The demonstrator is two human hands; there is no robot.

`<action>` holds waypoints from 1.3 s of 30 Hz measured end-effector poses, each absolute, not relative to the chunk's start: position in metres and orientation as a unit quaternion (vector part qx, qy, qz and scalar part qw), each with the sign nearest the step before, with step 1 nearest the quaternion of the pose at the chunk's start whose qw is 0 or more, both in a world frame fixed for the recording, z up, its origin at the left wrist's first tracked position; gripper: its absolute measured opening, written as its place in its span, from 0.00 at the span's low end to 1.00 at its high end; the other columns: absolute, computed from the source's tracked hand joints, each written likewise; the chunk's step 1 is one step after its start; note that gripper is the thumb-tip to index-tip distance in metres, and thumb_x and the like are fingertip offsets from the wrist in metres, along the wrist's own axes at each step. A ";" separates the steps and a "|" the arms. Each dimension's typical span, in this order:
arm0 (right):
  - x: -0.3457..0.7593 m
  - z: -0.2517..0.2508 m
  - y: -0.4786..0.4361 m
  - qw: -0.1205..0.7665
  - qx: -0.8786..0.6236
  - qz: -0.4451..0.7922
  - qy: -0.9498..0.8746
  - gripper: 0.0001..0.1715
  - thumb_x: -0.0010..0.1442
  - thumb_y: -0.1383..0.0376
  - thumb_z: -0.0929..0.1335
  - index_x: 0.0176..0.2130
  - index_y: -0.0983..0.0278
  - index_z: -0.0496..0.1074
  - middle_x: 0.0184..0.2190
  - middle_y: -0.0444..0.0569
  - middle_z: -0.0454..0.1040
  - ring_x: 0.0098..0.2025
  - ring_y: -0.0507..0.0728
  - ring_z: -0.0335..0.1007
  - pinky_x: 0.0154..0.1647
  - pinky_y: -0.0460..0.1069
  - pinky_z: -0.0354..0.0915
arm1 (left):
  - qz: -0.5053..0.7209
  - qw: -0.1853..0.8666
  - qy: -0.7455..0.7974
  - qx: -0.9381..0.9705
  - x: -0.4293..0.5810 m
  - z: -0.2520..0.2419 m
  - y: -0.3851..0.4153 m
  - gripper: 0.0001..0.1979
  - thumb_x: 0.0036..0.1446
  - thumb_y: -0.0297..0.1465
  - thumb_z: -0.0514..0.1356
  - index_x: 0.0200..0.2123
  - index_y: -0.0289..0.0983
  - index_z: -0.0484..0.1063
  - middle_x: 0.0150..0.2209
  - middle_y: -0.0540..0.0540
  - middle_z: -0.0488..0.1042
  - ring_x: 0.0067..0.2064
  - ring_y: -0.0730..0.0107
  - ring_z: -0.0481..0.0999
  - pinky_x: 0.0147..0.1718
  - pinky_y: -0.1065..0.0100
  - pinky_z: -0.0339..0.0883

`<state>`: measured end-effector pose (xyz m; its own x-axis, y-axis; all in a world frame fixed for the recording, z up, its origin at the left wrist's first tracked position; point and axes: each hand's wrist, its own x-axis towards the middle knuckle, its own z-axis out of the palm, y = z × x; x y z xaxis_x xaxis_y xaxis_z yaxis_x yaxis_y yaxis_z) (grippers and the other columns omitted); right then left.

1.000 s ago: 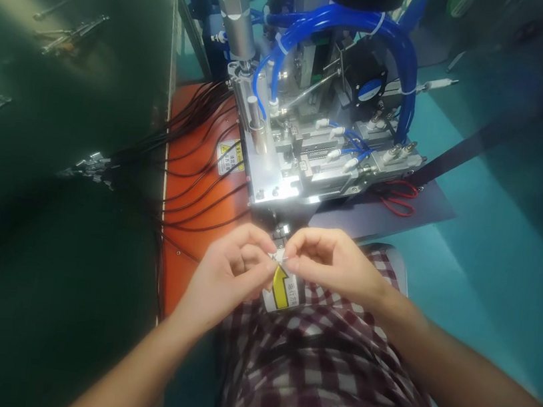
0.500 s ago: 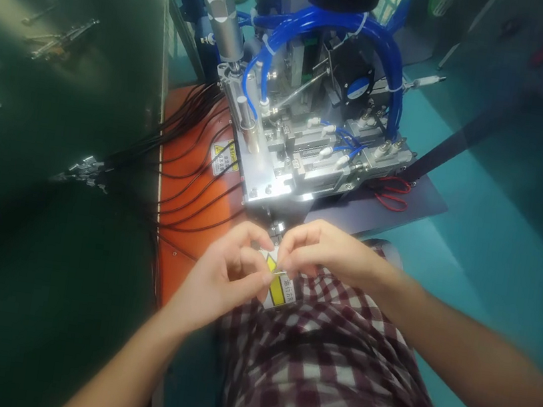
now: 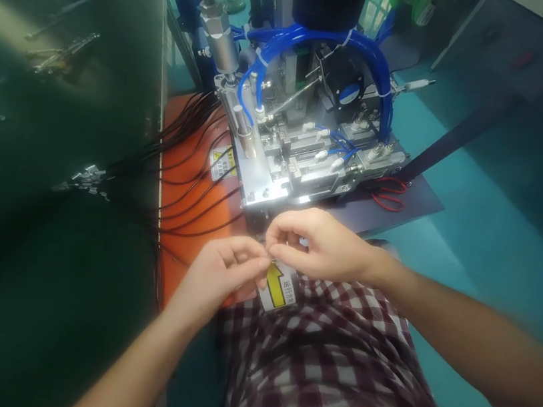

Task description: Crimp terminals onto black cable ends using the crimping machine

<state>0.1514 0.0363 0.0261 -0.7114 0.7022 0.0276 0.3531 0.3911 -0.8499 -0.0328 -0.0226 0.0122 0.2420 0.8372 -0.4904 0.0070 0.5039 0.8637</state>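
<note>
Here, at far left, a green panel [image 3: 59, 133] closes off that side, and black cables [image 3: 197, 159] run from it across the orange plate [image 3: 179, 231]. The left hand [image 3: 221, 276] is curled, thumb and forefinger nipped together on a small part [image 3: 267, 262]. The part sits just above the arrow label [image 3: 280, 288] at the plate's near edge, over the checked shirt [image 3: 324, 366], and is too small to make out. The right hand [image 3: 321, 245] meets it from the other side, thumb and forefinger closed on the same part, the other fingers loosely bent. Work this fine seems best done with the fingertips only, both wrists steadied, and the pinch kept light so the part neither bends nor slips. Just beyond the hands stands the machine [image 3: 303, 154], its front edge near the right knuckles, with blue hoses [image 3: 325, 39] arching over it. That edge and the nearest cables leave little room. Red loops [image 3: 390, 194] lie at its right.
</note>
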 end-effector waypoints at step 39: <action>0.128 -0.005 -0.002 0.347 -0.448 0.591 -0.574 0.07 0.60 0.64 0.67 0.30 0.64 0.70 0.27 0.46 0.75 0.28 0.52 0.70 0.29 0.47 0.66 | 0.439 0.660 0.526 0.309 -0.024 0.016 -0.024 0.08 0.57 0.32 0.60 0.30 0.36 0.64 0.18 0.53 0.70 0.14 0.84 0.57 0.16 0.79 0.52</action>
<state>0.1275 -0.0019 -0.0054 -0.3570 0.9248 -0.1313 0.1048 -0.1000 -0.9894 -0.0242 -0.0240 0.0157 0.0611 0.9039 -0.4233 -0.2534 0.4243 0.8694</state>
